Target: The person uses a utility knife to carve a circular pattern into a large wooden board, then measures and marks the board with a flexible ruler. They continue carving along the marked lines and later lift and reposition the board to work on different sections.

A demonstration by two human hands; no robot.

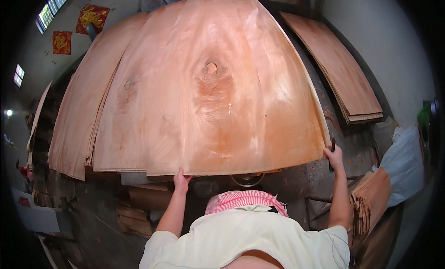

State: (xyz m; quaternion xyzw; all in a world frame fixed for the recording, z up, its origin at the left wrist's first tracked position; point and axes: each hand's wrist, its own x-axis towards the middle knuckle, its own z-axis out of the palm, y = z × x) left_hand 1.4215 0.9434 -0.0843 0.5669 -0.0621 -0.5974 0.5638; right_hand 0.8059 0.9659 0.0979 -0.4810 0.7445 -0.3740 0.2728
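A large reddish-brown wood veneer sheet (pixel 185 125) lies before me on a stack, with a knot hole in its middle. My left hand (pixel 181 181) grips its near edge, left of centre; some of the fingers are hidden beneath the sheet. At the near right corner, my right hand (pixel 334 157) is closed at the edge. A slim dark tool (pixel 333 144) sticks up from that hand; its kind is too small to make out. More veneer sheets (pixel 92 97) lie at the left, partly overlapped by the large one.
Another stack of long veneer sheets (pixel 338 69) lies at the far right, beside the wall. Near my right arm stand a bundle of brown veneer pieces (pixel 371 195) and a pale plastic sack (pixel 405 162). Brown scraps (pixel 134 218) sit low at the left.
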